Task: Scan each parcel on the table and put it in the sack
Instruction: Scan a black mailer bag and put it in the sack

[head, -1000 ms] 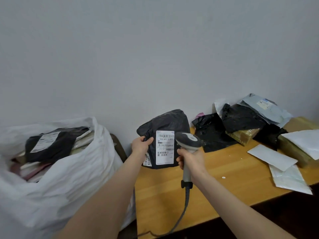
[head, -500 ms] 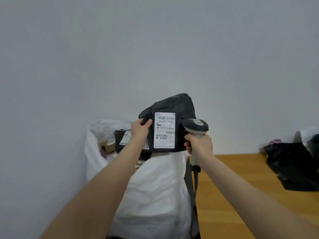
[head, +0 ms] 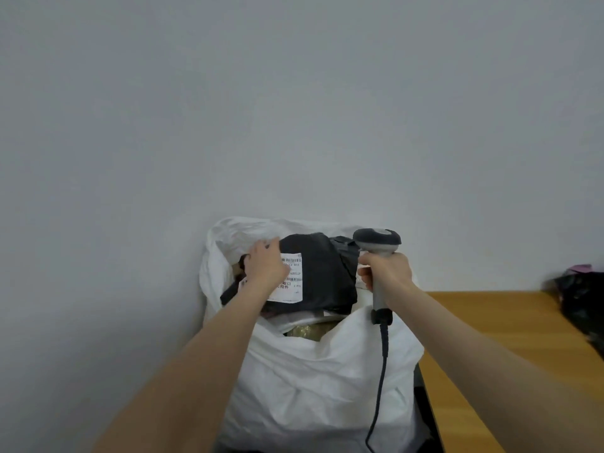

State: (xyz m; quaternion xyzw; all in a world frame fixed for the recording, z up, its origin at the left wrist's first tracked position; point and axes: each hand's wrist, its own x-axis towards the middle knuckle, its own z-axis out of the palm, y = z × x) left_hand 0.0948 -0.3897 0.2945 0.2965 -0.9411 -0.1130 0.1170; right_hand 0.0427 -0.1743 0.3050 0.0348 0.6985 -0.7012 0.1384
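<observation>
A black plastic parcel with a white label lies on top of the other parcels in the open mouth of the white sack. My left hand rests on the parcel's left side and covers part of the label, its fingers fairly straight and pointing up. To the right of the parcel, my right hand grips the handle of the grey barcode scanner, head up, just above the sack's right rim. The scanner's black cable hangs down in front of the sack.
The wooden table begins right of the sack. A black bagged parcel with something pink behind it lies at the table's far right edge. A plain grey wall stands behind the sack and table.
My view has swung left from the table to the sack. My left hand has carried the black parcel down into the sack's mouth and now lies on top of it. The scanner has moved along.
</observation>
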